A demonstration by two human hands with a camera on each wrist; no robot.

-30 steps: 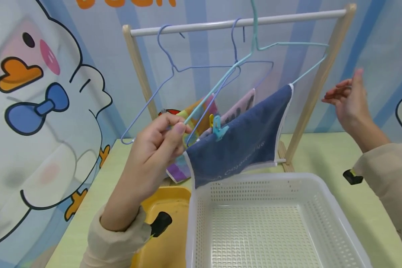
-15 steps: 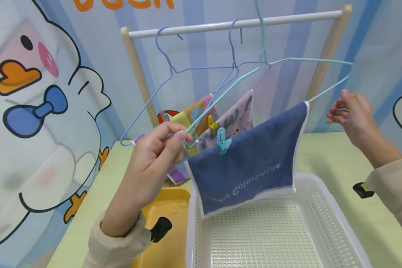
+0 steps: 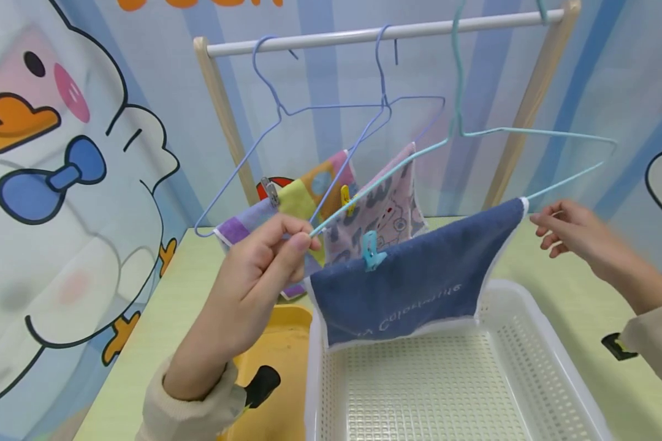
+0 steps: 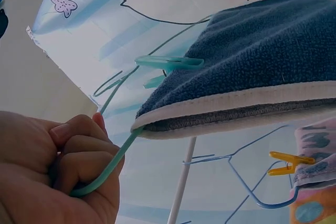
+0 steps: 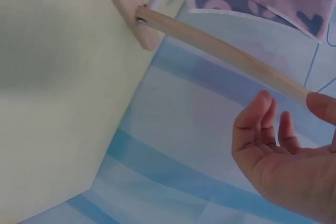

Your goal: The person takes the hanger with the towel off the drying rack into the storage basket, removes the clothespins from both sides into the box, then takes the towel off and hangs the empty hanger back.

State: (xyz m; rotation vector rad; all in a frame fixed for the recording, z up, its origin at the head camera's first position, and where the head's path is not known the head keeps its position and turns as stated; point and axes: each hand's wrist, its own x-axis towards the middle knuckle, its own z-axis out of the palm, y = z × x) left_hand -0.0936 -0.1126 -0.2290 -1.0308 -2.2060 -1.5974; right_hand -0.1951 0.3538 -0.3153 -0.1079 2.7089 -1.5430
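Observation:
My left hand (image 3: 254, 275) pinches the lower left end of a mint-green clothes hanger (image 3: 383, 179). Over the hanger's bottom bar hangs a navy towel (image 3: 414, 288) with white edging and lettering, tilted up to the right. A light-blue clothespin (image 3: 371, 252) grips the towel's top fold; the left wrist view shows this clothespin (image 4: 168, 62) from below. Near the towel's upper right corner is my right hand (image 3: 585, 236), fingers loosely bent and holding nothing. In the right wrist view that hand (image 5: 283, 156) has thumb and fingers apart. The hanger's hook overlaps the rail in the head view.
A wooden rack with a white rail (image 3: 331, 39) stands behind, carrying two purple hangers with a pink patterned towel (image 3: 388, 214) and a multicoloured towel (image 3: 243, 226). In front are a white perforated basket (image 3: 529, 306) and a yellow tray (image 3: 281, 367).
The green hanger has swung right and down at its right end, carrying the navy towel lower. My right hand has come down to the towel's right corner. The left hand keeps its pinch.

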